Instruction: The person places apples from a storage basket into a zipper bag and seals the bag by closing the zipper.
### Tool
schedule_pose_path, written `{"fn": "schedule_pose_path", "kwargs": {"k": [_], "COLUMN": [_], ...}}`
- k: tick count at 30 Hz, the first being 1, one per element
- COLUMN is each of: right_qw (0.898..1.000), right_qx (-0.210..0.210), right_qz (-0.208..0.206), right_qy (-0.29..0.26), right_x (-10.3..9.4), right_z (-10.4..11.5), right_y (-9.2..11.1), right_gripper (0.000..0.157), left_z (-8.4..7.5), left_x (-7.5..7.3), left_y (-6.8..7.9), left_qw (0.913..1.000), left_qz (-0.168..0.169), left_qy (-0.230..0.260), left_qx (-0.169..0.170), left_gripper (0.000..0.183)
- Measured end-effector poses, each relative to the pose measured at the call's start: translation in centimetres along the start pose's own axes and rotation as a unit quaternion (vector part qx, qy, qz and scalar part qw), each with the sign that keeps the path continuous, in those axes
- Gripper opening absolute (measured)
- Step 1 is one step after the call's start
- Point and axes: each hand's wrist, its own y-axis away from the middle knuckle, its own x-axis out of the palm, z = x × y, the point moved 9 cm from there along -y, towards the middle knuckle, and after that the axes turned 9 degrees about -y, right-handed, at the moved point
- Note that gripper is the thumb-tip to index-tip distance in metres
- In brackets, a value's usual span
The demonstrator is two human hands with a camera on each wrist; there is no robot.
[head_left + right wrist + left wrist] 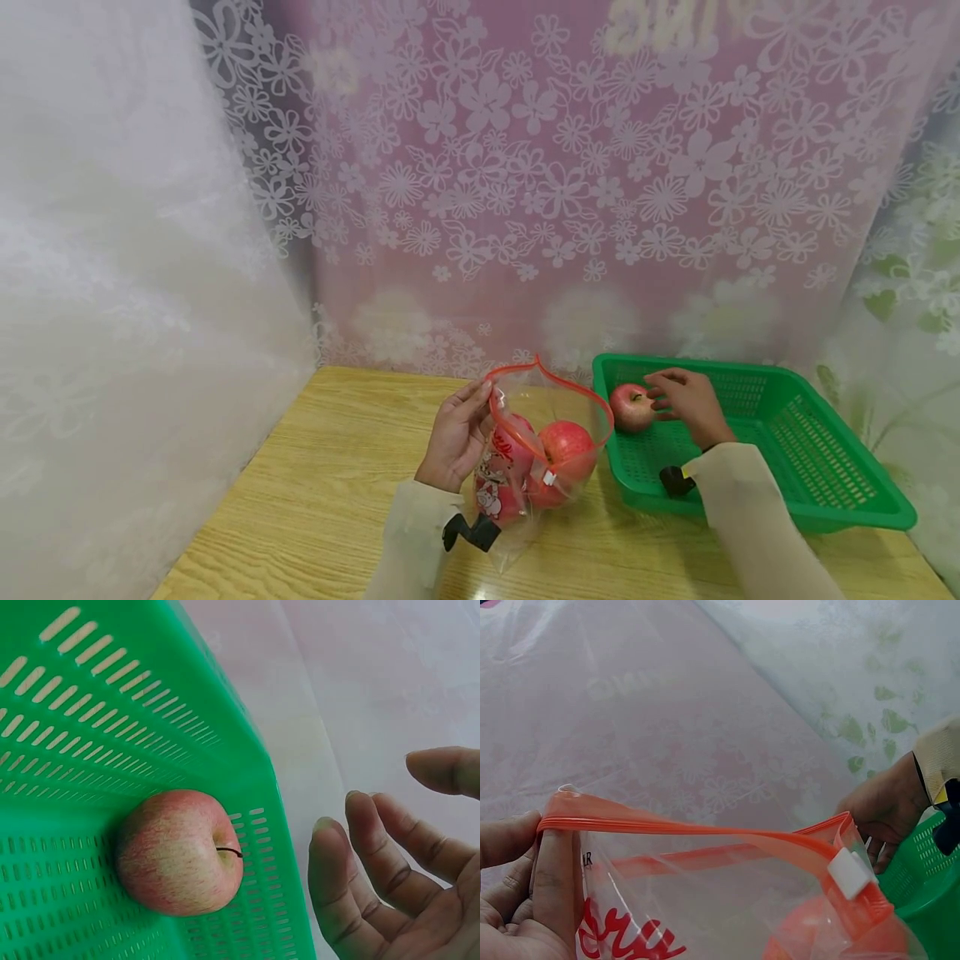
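Cream sleeves (pixel 757 512) reach forward over a wooden table (pixel 322 475). Thumb and fingers of the left hand (pixel 456 437) clamp an orange-rimmed bag (pixel 491 497) at its mouth, red apples (pixel 567 450) inside. Above the green basket (pixel 795 492), the right hand (pixel 692 406) turns leftward, fingers loosely curved, thumb apart, just beside an apple (pixel 630 407) near the far left corner.

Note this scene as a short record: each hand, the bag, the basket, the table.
left hand: pinches the bag's orange zip edge
right hand: holding nothing, near the single apple in the basket
bag: clear, mouth open, red apples inside
basket: green, slotted, on the bag's right
table: wood-grained, under bag and basket
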Motion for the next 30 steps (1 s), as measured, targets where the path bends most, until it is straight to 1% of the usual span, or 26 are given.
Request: {"fn": "schedule_pose_path", "kwargs": {"k": [5,10,16,22,30], "right_qw": [1.0,0.998,0.995,0.993,0.991], "right_qx": [0.021,0.047,0.077,0.082,0.1], "right_qz": [0.0,0.007,0.011,0.01,-0.002], "right_qy": [-0.015,-0.042,-0.068,-0.08,-0.092], "right_x": [-0.3,-0.5,-0.5,-0.3,-0.5], "right_z": [-0.8,-1.3,-1.8,-2.1,-3.1], "right_y": [-0.6,-1.1,-1.3,-1.5,-1.7], "right_gripper": [0.057,0.057,0.056,0.053,0.057], "left_z": [-0.1,-0.1,0.0,0.0,0.1], "left_x": [0.0,-0.1,-0.1,-0.2,-0.2], "left_y": [-0.1,-0.1,0.0,0.0,0.1], "left_qw": [1.0,0.9999,0.9999,0.9999,0.9999], "left_qz": [-0.003,-0.01,-0.01,-0.009,-0.011], "left_qy": [0.001,0.003,0.0,-0.001,-0.003], "left_qx": [-0.001,-0.003,-0.006,-0.005,-0.005], "left_gripper": [0.034,0.034,0.033,0.032,0.031]}}
